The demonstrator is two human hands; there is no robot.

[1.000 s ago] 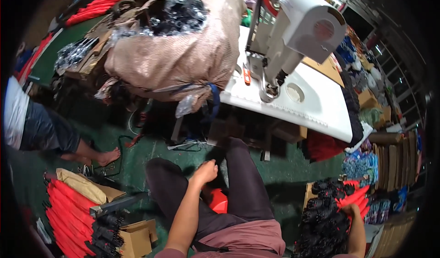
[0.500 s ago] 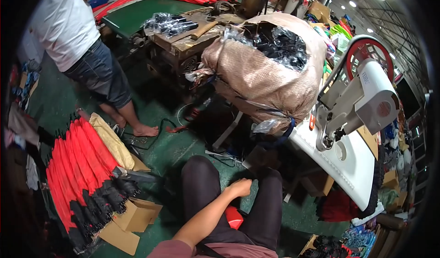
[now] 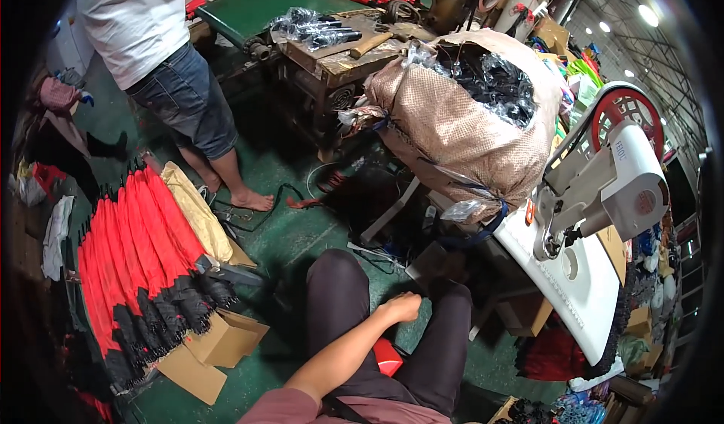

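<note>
My left hand (image 3: 403,308) hangs in a loose fist between my thighs, close to my right knee (image 3: 451,297). Nothing shows in its curled fingers. Below the forearm, a red object (image 3: 388,358) peeks out between my legs; its kind cannot be made out. My right hand is outside the picture. To the left lies a row of red umbrellas (image 3: 148,232) with black ends, beside open cardboard flaps (image 3: 226,339). On the right, a white sewing machine (image 3: 630,171) with a red-rimmed wheel stands on a white tabletop (image 3: 562,292).
A bulky woven sack (image 3: 452,134) of black plastic-wrapped pieces sits ahead. Behind it, a wooden bench (image 3: 332,62) bears a hammer (image 3: 372,45) and wrapped black parts. A barefoot person (image 3: 177,85) stands at the far left by a green table (image 3: 249,13). Straps and scraps litter the floor.
The whole view has swung left, so the surroundings sit further right. More of the left side shows. My left hand stays in its fist near the right knee.
</note>
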